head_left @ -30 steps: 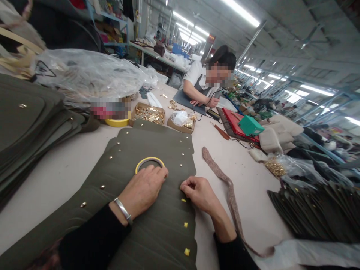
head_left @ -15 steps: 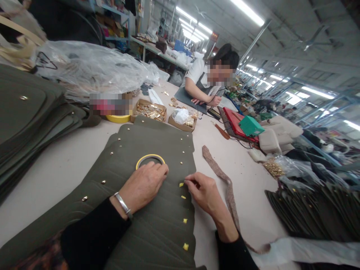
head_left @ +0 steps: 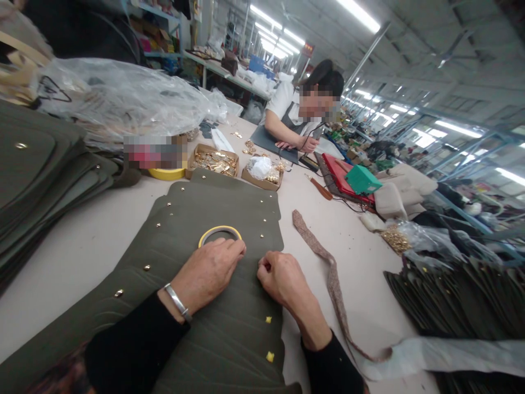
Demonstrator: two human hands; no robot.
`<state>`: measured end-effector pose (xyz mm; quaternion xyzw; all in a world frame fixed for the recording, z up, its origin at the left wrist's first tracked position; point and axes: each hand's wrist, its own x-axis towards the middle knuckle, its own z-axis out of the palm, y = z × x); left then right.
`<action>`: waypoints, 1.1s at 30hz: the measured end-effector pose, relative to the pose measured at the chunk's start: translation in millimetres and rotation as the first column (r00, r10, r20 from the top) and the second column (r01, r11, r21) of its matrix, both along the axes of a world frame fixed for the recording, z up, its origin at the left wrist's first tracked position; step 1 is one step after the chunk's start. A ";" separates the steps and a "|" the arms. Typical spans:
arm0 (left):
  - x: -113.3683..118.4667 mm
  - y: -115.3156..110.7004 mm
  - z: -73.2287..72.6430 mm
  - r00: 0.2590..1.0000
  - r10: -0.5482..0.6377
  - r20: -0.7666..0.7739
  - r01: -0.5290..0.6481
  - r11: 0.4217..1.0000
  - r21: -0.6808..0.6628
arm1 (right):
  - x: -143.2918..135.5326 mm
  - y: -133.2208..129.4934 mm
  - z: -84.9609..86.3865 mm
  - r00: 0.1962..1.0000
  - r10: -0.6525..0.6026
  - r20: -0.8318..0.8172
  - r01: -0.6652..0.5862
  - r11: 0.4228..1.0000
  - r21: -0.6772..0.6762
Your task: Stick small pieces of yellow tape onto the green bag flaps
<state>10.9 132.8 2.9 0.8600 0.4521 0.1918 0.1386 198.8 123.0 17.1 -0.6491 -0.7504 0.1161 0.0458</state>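
Overlapping dark olive leather-like pieces [head_left: 221, 197] lie fanned out in front of me, with small gold studs along both sides. My left hand [head_left: 208, 278] rests on them, its fingers closed on the near side of a roll of yellow tape [head_left: 220, 229]. At their right edge my right hand [head_left: 284, 278] is down on the surface, thumb and forefinger pinched together. Whatever may be between those fingertips is hidden. Nearer to me, a yellow tape bit [head_left: 268, 319] and another tape bit [head_left: 269, 357] stick to the right edge.
A brown strip [head_left: 318, 247] curves along the table to the right. Metal parts fill a cardboard box [head_left: 215, 161] and a second box [head_left: 262, 180]. Stacked olive pieces [head_left: 36, 158] stand left, more olive pieces [head_left: 451, 298] right. Across the table another person [head_left: 283, 117] leans over a dark board.
My right hand has moved slightly left and down onto the edge, covering two tape bits that showed before. My left hand stays on the tape roll. The view has shifted slightly.
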 end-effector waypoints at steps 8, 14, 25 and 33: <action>0.5 -4.0 -4.5 0.972 -0.094 0.216 0.055 0.982 0.179 | 17.6 -1.9 5.8 0.949 0.130 -0.286 -0.130 0.991 0.017; 4.5 -5.9 -5.9 0.983 -0.047 0.179 0.019 0.988 0.154 | 10.6 -5.9 7.9 0.742 0.351 -0.572 -0.147 0.917 0.372; 8.3 -9.5 -3.7 0.985 -0.071 0.159 0.056 0.993 0.099 | 2.3 -5.7 -10.3 0.809 0.434 -0.396 -0.183 0.826 0.532; 10.1 -10.4 -3.6 0.987 -0.004 0.163 -0.002 0.999 0.041 | -2.6 -8.7 -26.2 0.850 0.367 -0.378 -0.100 0.817 0.568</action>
